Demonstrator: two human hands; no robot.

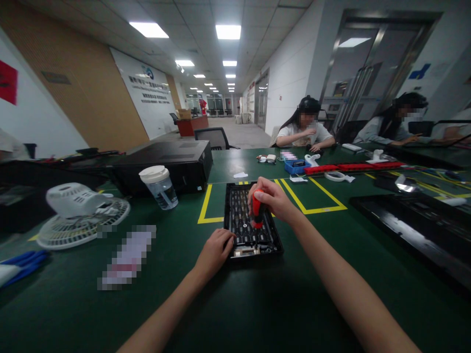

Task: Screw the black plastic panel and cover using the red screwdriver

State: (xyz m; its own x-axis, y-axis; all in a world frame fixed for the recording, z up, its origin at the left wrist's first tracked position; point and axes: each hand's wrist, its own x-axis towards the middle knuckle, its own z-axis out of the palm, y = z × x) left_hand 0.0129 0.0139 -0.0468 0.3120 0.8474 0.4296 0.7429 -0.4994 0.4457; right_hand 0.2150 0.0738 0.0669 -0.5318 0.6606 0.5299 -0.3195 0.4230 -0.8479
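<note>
A black rectangular case [279,240] lies on the green table in front of me, with rows of small dark rounded pieces inside and a lighter metallic strip at its near end. My left hand [215,249] is at the near left edge of this case, its bent fingers and thumb gripping the rim. Above the case, my right hand [272,198] is closed around a red and black screwdriver [258,211]. The screwdriver stands nearly upright, its shaft pointing down to the near right part of the case. What exactly its tip touches is too small to tell.
Left are a lidded clear cup [160,189], a white fan [75,211], blue gloves [25,264] and a large black box [165,164]. Right is a long black panel [408,230]. Beyond stand a blue tray [295,167] and red strips [349,168]. Two people [305,130] sit across.
</note>
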